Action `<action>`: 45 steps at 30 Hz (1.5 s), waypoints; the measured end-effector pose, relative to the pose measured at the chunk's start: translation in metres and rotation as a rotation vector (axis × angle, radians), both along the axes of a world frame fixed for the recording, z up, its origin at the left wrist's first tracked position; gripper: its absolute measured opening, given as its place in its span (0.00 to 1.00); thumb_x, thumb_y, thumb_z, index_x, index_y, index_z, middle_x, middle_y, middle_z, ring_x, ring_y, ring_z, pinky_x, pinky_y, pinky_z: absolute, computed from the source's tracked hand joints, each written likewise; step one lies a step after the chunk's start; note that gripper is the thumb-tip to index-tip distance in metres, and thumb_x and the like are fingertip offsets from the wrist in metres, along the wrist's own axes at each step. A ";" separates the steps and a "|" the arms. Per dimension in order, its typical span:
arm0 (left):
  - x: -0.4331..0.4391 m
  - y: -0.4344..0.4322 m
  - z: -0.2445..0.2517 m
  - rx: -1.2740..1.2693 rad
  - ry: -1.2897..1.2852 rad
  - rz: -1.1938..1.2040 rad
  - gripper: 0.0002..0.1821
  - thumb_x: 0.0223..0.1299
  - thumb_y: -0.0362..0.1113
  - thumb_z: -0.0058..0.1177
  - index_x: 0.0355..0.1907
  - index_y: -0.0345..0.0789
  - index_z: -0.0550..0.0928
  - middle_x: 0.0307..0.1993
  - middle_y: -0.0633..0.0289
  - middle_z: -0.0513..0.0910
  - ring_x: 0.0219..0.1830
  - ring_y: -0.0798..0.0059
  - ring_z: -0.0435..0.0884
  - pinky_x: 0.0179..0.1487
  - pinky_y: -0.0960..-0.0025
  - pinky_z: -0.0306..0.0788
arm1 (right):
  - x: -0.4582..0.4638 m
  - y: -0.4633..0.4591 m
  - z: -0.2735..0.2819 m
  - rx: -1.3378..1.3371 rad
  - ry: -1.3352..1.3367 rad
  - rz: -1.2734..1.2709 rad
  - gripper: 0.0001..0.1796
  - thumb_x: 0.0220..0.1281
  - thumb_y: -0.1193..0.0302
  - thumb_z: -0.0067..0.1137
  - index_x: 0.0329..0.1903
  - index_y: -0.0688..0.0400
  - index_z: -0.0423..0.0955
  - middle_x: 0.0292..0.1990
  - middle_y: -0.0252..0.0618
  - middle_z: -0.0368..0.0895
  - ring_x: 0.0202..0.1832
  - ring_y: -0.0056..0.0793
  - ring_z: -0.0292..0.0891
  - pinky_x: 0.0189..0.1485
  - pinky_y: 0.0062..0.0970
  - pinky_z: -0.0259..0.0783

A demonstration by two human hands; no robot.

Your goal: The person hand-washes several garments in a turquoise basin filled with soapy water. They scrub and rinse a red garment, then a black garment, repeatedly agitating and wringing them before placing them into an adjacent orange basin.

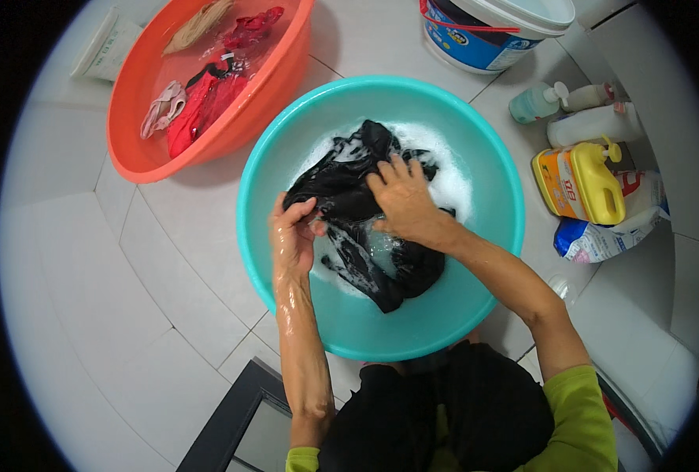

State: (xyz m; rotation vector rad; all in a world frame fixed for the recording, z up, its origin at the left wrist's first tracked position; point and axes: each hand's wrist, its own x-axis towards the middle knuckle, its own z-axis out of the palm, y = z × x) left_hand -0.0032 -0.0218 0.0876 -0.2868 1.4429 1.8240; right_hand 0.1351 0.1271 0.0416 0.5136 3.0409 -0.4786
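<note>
A turquoise plastic basin [479, 283] on the tiled floor holds soapy water and a wet black garment [346, 186] with white foam around it. At the basin's left side, my left hand [295, 233] grips an edge of the black cloth between thumb and fingers. My right hand [405, 203] lies on top of the cloth near the middle, fingers spread and bent over the fabric; whether it pinches any cloth is not clear. More of the black fabric lies folded in the water below both hands.
An orange basin [284, 94] at upper left holds red clothes [193, 118], a pink cloth [163, 109] and a beige bundle [199, 23] in water. A white and blue bucket [473, 41] stands at the top. Along the right wall are a yellow detergent jug [597, 183], several bottles and a bag [606, 239].
</note>
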 end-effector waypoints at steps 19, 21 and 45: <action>-0.027 0.007 0.056 0.252 0.286 0.034 0.14 0.67 0.36 0.53 0.52 0.34 0.76 0.56 0.49 0.77 0.58 0.50 0.79 0.50 0.59 0.75 | -0.009 0.060 0.011 -1.501 0.345 -0.683 0.24 0.70 0.56 0.50 0.47 0.67 0.77 0.35 0.42 0.82 0.42 0.37 0.79 0.48 0.36 0.72; -0.020 0.009 0.030 -0.034 0.369 -0.098 0.14 0.66 0.38 0.54 0.51 0.36 0.76 0.51 0.51 0.80 0.55 0.53 0.80 0.50 0.59 0.74 | -0.009 0.064 0.006 -1.012 0.179 -0.667 0.24 0.68 0.56 0.52 0.50 0.67 0.74 0.36 0.50 0.84 0.41 0.46 0.81 0.46 0.41 0.74; 0.013 0.021 -0.043 -1.092 0.869 -1.062 0.61 0.54 0.83 0.36 0.59 0.18 0.71 0.34 0.43 0.86 0.40 0.51 0.86 0.40 0.56 0.78 | 0.104 -0.086 0.040 0.154 -0.310 0.534 0.25 0.54 0.72 0.57 0.54 0.74 0.74 0.32 0.50 0.84 0.32 0.41 0.82 0.30 0.39 0.74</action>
